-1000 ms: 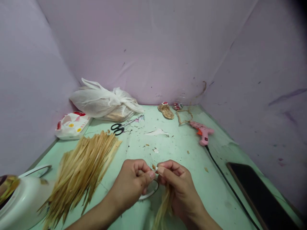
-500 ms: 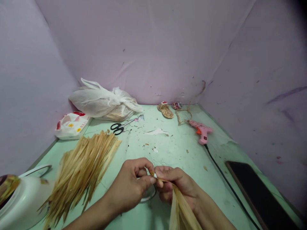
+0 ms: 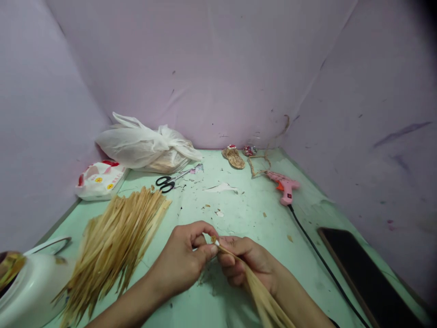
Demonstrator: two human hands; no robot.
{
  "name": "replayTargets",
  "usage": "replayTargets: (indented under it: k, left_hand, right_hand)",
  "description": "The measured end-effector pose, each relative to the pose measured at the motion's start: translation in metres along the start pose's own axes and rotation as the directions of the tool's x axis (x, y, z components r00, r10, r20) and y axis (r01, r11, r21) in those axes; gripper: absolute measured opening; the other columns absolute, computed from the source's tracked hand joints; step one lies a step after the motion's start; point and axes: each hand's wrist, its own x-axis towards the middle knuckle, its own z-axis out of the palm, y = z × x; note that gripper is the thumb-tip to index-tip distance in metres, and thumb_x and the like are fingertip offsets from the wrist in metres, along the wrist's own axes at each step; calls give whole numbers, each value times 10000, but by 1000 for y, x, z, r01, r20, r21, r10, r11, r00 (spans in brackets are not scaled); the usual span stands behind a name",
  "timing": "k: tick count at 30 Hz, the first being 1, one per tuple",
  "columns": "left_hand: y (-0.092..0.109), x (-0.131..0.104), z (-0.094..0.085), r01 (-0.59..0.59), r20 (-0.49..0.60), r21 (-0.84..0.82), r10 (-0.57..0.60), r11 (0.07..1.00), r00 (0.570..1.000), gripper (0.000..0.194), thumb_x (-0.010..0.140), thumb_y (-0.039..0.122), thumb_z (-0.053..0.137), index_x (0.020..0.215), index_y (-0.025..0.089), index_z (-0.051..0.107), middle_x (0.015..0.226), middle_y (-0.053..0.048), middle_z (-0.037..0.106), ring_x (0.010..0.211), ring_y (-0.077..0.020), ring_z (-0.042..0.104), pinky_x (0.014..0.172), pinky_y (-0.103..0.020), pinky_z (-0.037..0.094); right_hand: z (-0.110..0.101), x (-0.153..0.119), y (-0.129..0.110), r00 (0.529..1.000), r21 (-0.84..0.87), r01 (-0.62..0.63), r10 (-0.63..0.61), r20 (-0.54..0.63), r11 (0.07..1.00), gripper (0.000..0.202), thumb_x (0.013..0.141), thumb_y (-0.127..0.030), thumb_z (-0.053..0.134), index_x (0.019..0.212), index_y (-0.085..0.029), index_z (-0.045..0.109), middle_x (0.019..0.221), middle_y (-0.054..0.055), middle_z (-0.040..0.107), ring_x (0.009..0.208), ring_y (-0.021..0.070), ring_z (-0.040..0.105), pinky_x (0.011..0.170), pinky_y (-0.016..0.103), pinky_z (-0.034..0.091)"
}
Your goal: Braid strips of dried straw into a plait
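Observation:
My left hand (image 3: 184, 259) is closed, thumb and index finger pinching the tip of a bundle of dried husk strips (image 3: 261, 291). At that tip shows a small white piece (image 3: 216, 243), too small to name, with a brownish end beside it. Close against it, my right hand (image 3: 252, 259) is wrapped round the same strips just behind the tip. Their wide, pale yellow ends hang down toward the lower right. Left of my hands lies a pile of similar dried strips (image 3: 119, 237) on the green table (image 3: 198, 209).
Black-handled scissors (image 3: 167, 183) lie behind the pile, near a tied white plastic bag (image 3: 146, 146) and a tissue pack (image 3: 100, 182). A pink glue gun (image 3: 287, 186), its black cord (image 3: 317, 255) and a phone (image 3: 362, 273) are at right. A woven slipper-shaped piece (image 3: 234, 157) sits at the back.
The strips have swung from hanging down to a straighter slant toward the lower right. A pale ring shape seen below my hands is no longer visible. Both hands keep their grip.

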Motion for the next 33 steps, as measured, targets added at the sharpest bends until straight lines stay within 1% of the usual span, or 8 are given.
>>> replayTargets:
  k: [4, 9, 12, 16, 19, 22, 28, 33]
  left_hand:
    - [-2, 1, -1, -7, 11, -32, 7, 999, 1000, 74, 694, 229, 531, 730, 165, 544, 427, 99, 322, 427, -67, 270, 432, -197, 225]
    - [-1, 3, -5, 49, 19, -14, -49, 999, 999, 91, 682, 245, 541, 679, 157, 516, 447, 76, 411, 423, -62, 273, 427, -202, 208]
    - [0, 4, -8, 91, -6, -20, -91, 996, 996, 97, 665, 242, 546, 647, 165, 490, 408, 93, 373, 397, -58, 264, 417, -202, 204]
    - [0, 5, -6, 123, -64, -70, -127, 990, 990, 113, 635, 248, 562, 620, 167, 485, 390, 98, 358, 381, -61, 304, 409, -197, 218]
    - [3, 4, -4, 155, -75, -114, -164, 981, 984, 132, 621, 266, 571, 617, 163, 489, 386, 91, 388, 376, -62, 334, 405, -191, 236]
    - [7, 3, -6, 144, -46, -108, -149, 984, 988, 195, 650, 303, 568, 732, 127, 556, 393, 71, 445, 385, -64, 346, 411, -189, 248]
    - [10, 4, -7, 163, 23, -95, -161, 982, 987, 470, 699, 350, 544, 1066, 56, 556, 414, 47, 513, 356, -63, 298, 400, -204, 242]
    - [10, 2, -3, 144, -21, -58, -146, 988, 989, 390, 692, 314, 548, 986, 64, 605, 422, 35, 520, 373, -69, 329, 411, -203, 268]
  right_hand:
    - [4, 0, 2, 999, -24, 10, -11, -30, 1000, 163, 680, -201, 671, 751, -106, 560, 502, -34, 545, 332, -11, 397, 347, 73, 289]
    - [20, -1, 5, 923, -415, 226, -329, -198, 882, 213, 735, -345, 599, 719, -146, 527, 534, -12, 566, 381, 41, 450, 381, 138, 329]
    - [28, -8, 4, 788, -727, 291, -587, -187, 622, 280, 706, -418, 619, 791, -165, 537, 637, 7, 595, 535, 100, 528, 499, 206, 399]
    - [32, -14, 11, 591, -987, 155, -805, 54, 47, 336, 575, -280, 750, 858, -201, 587, 878, 27, 616, 802, 172, 549, 706, 276, 415]
    - [30, -9, 21, 506, -984, 106, -844, 176, -141, 153, 700, -261, 648, 834, -204, 602, 785, 18, 627, 699, 147, 547, 638, 259, 413]
    - [27, -4, 24, 413, -988, 115, -900, 143, -104, 94, 769, -258, 568, 774, -187, 630, 689, 19, 637, 602, 127, 543, 569, 240, 410]
    - [29, -2, 23, 354, -977, 194, -935, -14, 88, 107, 732, -267, 607, 733, -175, 662, 598, 9, 621, 528, 120, 515, 502, 236, 391]
    - [35, 0, 25, 461, -832, 385, -864, -201, 399, 177, 660, -316, 677, 676, -148, 623, 522, -12, 572, 463, 101, 506, 469, 229, 396]
